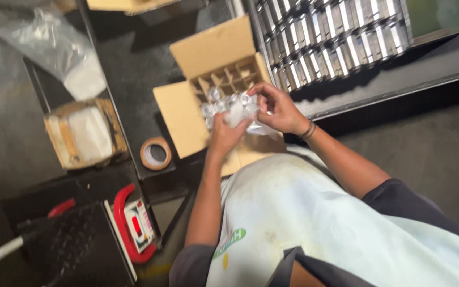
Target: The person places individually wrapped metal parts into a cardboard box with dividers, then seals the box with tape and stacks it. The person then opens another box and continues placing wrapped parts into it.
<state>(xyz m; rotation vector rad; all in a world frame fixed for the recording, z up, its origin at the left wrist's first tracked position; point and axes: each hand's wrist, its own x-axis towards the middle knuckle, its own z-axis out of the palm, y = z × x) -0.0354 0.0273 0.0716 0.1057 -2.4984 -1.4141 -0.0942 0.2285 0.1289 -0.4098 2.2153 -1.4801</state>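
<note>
An open cardboard box (214, 50) with cardboard dividers stands on a dark work surface, its flaps spread wide. Several small shiny cylindrical parts (216, 98) sit in its compartments. My left hand (225, 134) and my right hand (277, 109) are both over the box's near side, holding a crinkled clear plastic bag (243, 114) between them. The bag seems to hold more shiny parts, but blur hides the detail. My right wrist wears a dark band.
A tray of several shiny metal parts (336, 42) lies at the upper right. A roll of brown tape (155, 153) lies left of the box. Further left are a small open box (83, 133), a plastic bag (54, 48) and a red-rimmed scale (136, 223).
</note>
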